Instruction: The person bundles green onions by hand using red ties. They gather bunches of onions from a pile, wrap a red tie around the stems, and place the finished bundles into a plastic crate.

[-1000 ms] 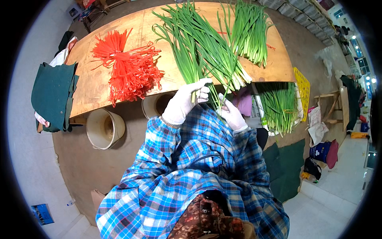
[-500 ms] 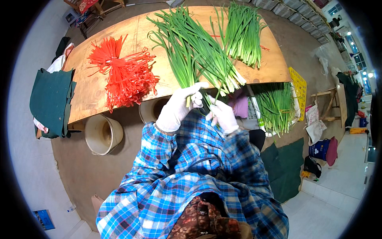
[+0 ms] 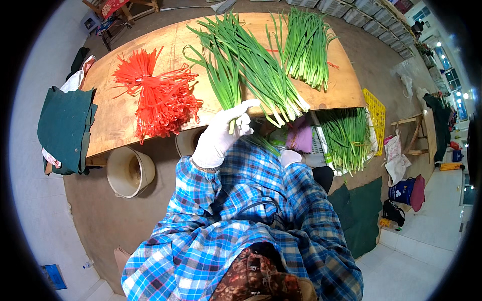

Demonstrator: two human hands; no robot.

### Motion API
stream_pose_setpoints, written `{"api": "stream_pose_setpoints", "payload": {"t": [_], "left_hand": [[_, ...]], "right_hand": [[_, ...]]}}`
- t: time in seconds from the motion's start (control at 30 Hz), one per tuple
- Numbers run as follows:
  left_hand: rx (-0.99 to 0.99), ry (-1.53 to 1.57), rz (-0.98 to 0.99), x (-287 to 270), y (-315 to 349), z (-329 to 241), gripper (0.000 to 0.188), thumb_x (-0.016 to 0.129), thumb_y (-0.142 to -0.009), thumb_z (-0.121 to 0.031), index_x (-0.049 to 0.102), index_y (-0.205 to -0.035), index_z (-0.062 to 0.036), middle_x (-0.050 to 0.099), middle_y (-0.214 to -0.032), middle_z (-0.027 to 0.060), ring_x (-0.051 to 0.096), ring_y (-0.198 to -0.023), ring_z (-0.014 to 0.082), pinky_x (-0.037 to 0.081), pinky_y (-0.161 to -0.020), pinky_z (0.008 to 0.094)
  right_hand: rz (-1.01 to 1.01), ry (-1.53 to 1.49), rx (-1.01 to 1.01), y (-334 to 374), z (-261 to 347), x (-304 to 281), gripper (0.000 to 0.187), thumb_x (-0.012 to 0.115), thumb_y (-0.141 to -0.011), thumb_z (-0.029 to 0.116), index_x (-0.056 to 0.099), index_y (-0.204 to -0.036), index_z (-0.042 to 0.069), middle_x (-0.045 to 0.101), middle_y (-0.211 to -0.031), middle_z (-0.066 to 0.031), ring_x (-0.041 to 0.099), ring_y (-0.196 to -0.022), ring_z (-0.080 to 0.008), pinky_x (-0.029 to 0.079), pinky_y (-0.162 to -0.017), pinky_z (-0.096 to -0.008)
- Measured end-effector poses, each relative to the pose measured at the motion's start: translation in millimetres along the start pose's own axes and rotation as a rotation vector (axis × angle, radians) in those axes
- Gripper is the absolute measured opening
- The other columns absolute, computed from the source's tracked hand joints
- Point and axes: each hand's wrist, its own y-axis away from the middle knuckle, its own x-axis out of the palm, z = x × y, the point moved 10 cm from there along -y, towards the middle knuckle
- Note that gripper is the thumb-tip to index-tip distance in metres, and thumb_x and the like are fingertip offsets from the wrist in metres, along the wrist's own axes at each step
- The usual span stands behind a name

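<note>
Left hand (image 3: 224, 134) grasping the lower end of a green-stalk bundle (image 3: 227, 89), long axis running toward eleven o'clock across the bench (image 3: 111, 120); right hand (image 3: 290, 157) farther off, near four o'clock, grip indiscernible from here.

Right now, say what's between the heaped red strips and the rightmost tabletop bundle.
Head view: green stalks, some in the left hand, plus a red strip.

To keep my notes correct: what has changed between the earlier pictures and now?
The right hand moved down, away from the left hand; whether it holds anything is unclear. The left hand still grips green stalks; the red strips stayed on the table.
</note>
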Motion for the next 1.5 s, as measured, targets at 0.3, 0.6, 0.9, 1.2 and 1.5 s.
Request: {"api": "stream_pose_setpoints", "payload": {"t": [0.3, 0.6, 0.9, 1.2, 1.5], "left_hand": [[-0.020, 0.010, -0.008, -7.8, -8.6, 2.3, 0.041, 0.049, -0.086, -0.018, 0.047, -0.123, 0.0001, 0.045, -0.059, -0.0072, 0.046, -0.056, 0.0047, 0.041, -0.064, 0.0245], [-0.019, 0.047, -0.005, -16.2, -10.6, 6.3, 0.037, 0.052, -0.085, -0.018, 0.052, -0.118, -0.0013, 0.052, -0.065, -0.0057, 0.048, -0.060, 0.0050, 0.041, -0.059, 0.0230], [-0.042, 0.155, -0.055, -17.2, -16.9, 15.4, 0.038, 0.052, -0.084, -0.015, 0.051, -0.119, -0.0001, 0.052, -0.066, -0.0018, 0.049, -0.059, 0.0075, 0.041, -0.058, 0.0225], [-0.093, 0.182, 0.001, -11.5, -23.1, 33.1, 0.027, 0.055, -0.087, -0.022, 0.059, -0.107, -0.0050, 0.038, -0.060, -0.0086, 0.039, -0.054, 0.0015, 0.040, -0.062, 0.0202], [-0.116, 0.070, -0.155, -26.2, -24.7, 37.9, 0.027, 0.051, -0.087, -0.019, 0.059, -0.110, -0.0062, 0.042, -0.057, -0.0077, 0.043, -0.053, 0.0035, 0.042, -0.060, 0.0229]], "right_hand": [[-0.119, 0.085, -0.028, 2.8, -32.6, -39.8, 0.026, 0.055, -0.078, 0.034, 0.064, -0.096, 0.017, 0.064, -0.080, -0.0140, 0.062, -0.075, -0.0315, 0.049, -0.068, -0.0427], [-0.190, -0.475, -0.051, 41.0, -14.1, -70.2, 0.021, 0.060, -0.079, 0.029, 0.067, -0.091, 0.014, 0.065, -0.076, -0.0111, 0.063, -0.068, -0.0253, 0.049, -0.066, -0.0366], [-0.362, -0.874, 0.014, 98.7, -76.6, -140.9, 0.020, 0.058, -0.082, 0.017, 0.065, -0.099, 0.008, 0.061, -0.061, -0.0064, 0.056, -0.052, -0.0107, 0.043, -0.048, -0.0255], [-0.540, -0.532, -0.150, 131.6, -43.1, -166.6, 0.022, 0.062, -0.078, 0.018, 0.066, -0.098, 0.013, 0.063, -0.068, -0.0077, 0.060, -0.057, -0.0197, 0.046, -0.054, -0.0306], [-1.080, -0.173, -0.538, 177.1, 69.0, -235.0, 0.026, 0.071, -0.067, 0.016, 0.068, -0.093, 0.014, 0.057, -0.061, -0.0024, 0.048, -0.045, -0.0185, 0.040, -0.048, -0.0304]]}}
